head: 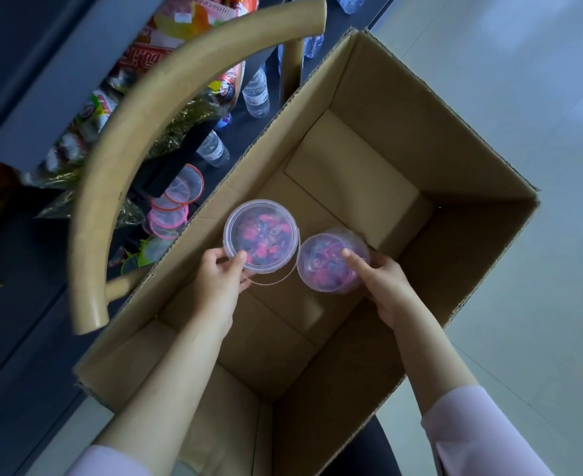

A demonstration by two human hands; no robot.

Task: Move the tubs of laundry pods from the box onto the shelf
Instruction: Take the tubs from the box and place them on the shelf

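Note:
Two clear round tubs of pink and blue laundry pods are inside an open cardboard box [403,108]. My left hand [219,280] grips the near rim of the left tub [262,235], whose thin wire handle hangs below it. My right hand [375,283] is wrapped around the right tub [324,266], fingers over its lid and side. Both tubs sit close together, raised above the box floor. On the dark shelf [19,338] to the left lie several more tubs [176,201] with pink-rimmed lids.
A curved tan chair back [145,108] arcs between me and the shelf. Water bottles [255,94] and snack bags [139,63] fill the shelf. The rest of the box floor is bare cardboard. Pale floor tiles [540,80] lie to the right.

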